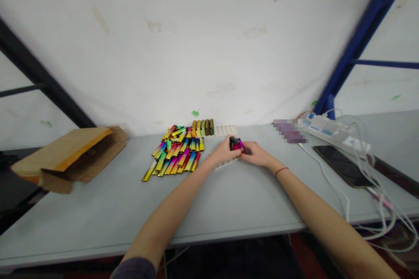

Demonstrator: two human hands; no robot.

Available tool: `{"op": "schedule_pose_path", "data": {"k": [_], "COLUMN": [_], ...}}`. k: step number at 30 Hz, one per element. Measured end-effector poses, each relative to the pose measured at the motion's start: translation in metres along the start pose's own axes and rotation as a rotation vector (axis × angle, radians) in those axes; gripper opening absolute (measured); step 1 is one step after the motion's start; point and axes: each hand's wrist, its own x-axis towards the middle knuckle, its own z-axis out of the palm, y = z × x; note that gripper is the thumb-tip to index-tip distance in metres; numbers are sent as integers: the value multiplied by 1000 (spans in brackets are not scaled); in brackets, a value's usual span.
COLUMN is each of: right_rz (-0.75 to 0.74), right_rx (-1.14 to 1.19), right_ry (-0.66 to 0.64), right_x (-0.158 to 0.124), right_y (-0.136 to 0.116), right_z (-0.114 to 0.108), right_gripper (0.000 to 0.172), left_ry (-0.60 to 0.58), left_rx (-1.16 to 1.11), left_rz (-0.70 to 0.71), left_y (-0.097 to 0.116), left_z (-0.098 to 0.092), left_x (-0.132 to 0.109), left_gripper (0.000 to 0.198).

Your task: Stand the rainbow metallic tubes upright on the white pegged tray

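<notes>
My left hand (223, 151) and my right hand (257, 153) meet near the middle of the table. Between them is a small bunch of shiny magenta lighters (237, 145) with dark tops; the fingers of both hands close on it, and partly hide it. A pale tray (225, 164) lies beneath the hands, mostly covered by them. To the left, many loose metallic lighter-like pieces (176, 157) in rainbow colours lie in a heap. Behind that heap, similar pieces (203, 127) stand upright in rows. Beside these rows is a white tray (226, 130) with holes or cups.
An open brown cardboard box (65, 152) lies at the left. On the right are a black phone (343, 165), a blurred purple item (290, 131), a white power strip (337, 133) and tangled white cables (389, 209). A white wall (209, 52) rises behind the table (248, 205).
</notes>
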Motion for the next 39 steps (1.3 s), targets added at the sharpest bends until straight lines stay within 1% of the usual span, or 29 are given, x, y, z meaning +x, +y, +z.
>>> {"op": "schedule_pose_path", "data": {"k": [3,5,10,12,15,18,22,24,26,29,31,33,36,39], "right_rz": [-34,-29,80,91,110,131,166,199,231,291,330,348,326,281], "right_rx": [87,107,121,129,164,242,388,371,317,281,253,218,157,76], "right_ry": [-22,-18,78,129,171,146,72,68,32,-2,-2,-13,-46,-50], "right_x": [1,1,1,1,6,20,50,64,76,88,94,98,104,108], "right_y": [-1,0,5,8,10,7,-10,-22,-33,-46,-52,-55,-57,-61], "right_z": [-3,-2,0,-1,-5,-3,14,27,39,52,54,54,53,54], "right_gripper": [25,25,20,18,20,20,20,17,10,15,19,17,14,12], "left_ry": [-8,-9,11,24,21,-11,-76,-130,-180,-223,-241,-253,-244,-239], "left_rx": [10,10,-1,4,41,76,36,-7,-33,-47,-59,-61,-42,-62], "left_rz": [10,30,31,25,23,35,33,17,-2,-15,-15,-19,-25,-2], "left_y": [0,-1,-3,-2,3,10,20,25,29,35,37,37,37,38], "left_z": [-3,-5,-4,-3,-3,-1,3,4,3,1,0,0,0,-1], "left_x": [-1,-2,-5,-8,-20,-38,-63,-74,-83,-93,-96,-97,-97,-96], "left_gripper": [42,41,47,45,33,27,28,29,29,29,29,31,34,34]}}
